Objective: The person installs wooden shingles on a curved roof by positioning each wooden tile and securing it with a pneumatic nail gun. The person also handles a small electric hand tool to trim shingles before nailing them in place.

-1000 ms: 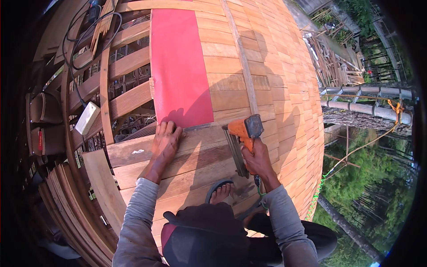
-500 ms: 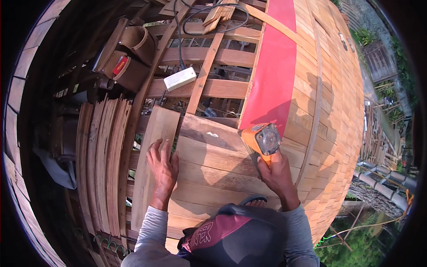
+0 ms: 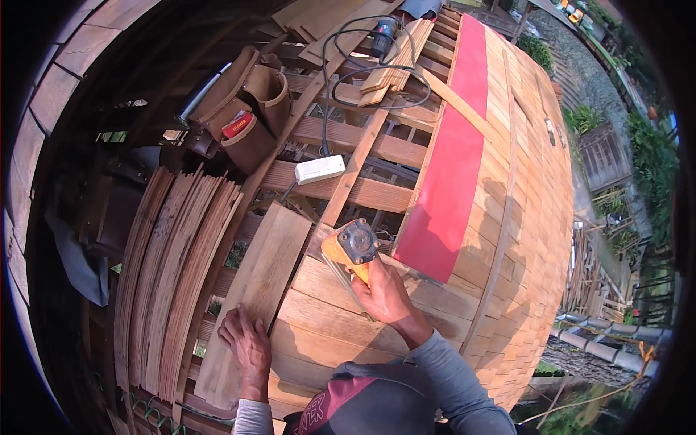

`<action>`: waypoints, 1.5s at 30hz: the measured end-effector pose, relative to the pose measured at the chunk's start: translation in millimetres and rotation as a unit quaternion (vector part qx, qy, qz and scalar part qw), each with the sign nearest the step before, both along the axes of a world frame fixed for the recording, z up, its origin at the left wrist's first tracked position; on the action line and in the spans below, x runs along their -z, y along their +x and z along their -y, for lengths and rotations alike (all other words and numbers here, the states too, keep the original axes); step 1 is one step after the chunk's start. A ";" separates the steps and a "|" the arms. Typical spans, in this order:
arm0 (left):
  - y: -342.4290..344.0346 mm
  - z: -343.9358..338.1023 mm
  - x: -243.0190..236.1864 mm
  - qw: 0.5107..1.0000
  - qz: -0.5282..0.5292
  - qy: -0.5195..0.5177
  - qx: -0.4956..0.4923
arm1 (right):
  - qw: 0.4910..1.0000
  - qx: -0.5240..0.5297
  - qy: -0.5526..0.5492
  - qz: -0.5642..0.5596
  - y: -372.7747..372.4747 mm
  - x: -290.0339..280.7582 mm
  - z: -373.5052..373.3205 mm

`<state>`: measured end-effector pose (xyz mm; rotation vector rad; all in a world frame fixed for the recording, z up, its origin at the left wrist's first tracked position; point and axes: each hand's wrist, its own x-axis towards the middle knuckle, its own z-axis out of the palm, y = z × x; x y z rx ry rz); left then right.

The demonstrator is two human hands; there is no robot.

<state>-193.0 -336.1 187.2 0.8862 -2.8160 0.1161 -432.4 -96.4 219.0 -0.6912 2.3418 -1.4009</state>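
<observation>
My right hand (image 3: 390,296) is wrapped round the handle of an orange and black nail gun (image 3: 357,243). The tool is over the upper left part of the laid wooden shingles (image 3: 319,319), and its nose is hidden beneath it. To the left, a long wooden board (image 3: 272,250) lies at a slant beside these shingles. My left hand (image 3: 248,344) rests on the lower part of that board with its fingers bent and slightly apart, gripping nothing. A red strip (image 3: 453,181) runs up the roof from just right of the nail gun.
Open battens (image 3: 377,192) with gaps stretch ahead. On them lie a white power strip (image 3: 320,169), a black cable (image 3: 326,109), a blue corded tool (image 3: 383,36) and loose shingles (image 3: 399,61). Stacked boards (image 3: 174,283) and a brown tool pouch (image 3: 250,109) are left. The roof drops off at right.
My right hand has carried the nail gun left, away from the red strip's lower end toward the slanted board. My left hand is lower along the board. The view has shifted too.
</observation>
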 end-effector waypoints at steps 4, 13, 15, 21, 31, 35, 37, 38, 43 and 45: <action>1.5 -5.8 -4.9 1.000 -0.009 0.007 0.006 | 0.998 0.031 0.041 -0.043 -8.6 -6.4 10.1; -17.2 -10.8 -17.8 0.997 -0.061 0.031 0.024 | 0.993 0.086 -0.049 -0.059 -3.0 -0.2 -23.2; -17.7 -5.1 -23.3 0.997 -0.056 0.055 0.007 | 0.993 0.095 -0.045 -0.047 9.8 10.0 -50.0; -20.3 12.3 -47.9 0.976 -0.182 0.118 0.033 | 0.984 0.173 -0.031 -0.018 49.4 6.8 -163.3; -269.3 -166.4 -129.3 0.900 -0.130 0.041 0.415 | 0.835 0.535 0.039 0.119 94.1 6.3 -346.0; -360.2 -244.6 -38.3 0.826 0.054 0.044 0.559 | 0.813 0.578 0.005 0.060 88.8 -29.7 -353.2; -386.1 -273.8 15.6 0.787 0.103 0.045 0.607 | 0.794 0.606 -0.014 0.047 96.5 -50.6 -358.2; -394.9 -276.3 38.9 0.770 0.143 0.040 0.621 | 0.792 0.610 -0.017 0.034 101.3 -56.0 -359.4; -382.4 -294.8 112.1 0.741 0.199 0.085 0.635 | 0.791 0.611 -0.013 0.036 153.9 -64.1 -370.8; -364.4 -283.8 128.9 0.736 0.171 0.077 0.651 | 0.792 0.607 0.004 0.058 159.7 -51.8 -365.1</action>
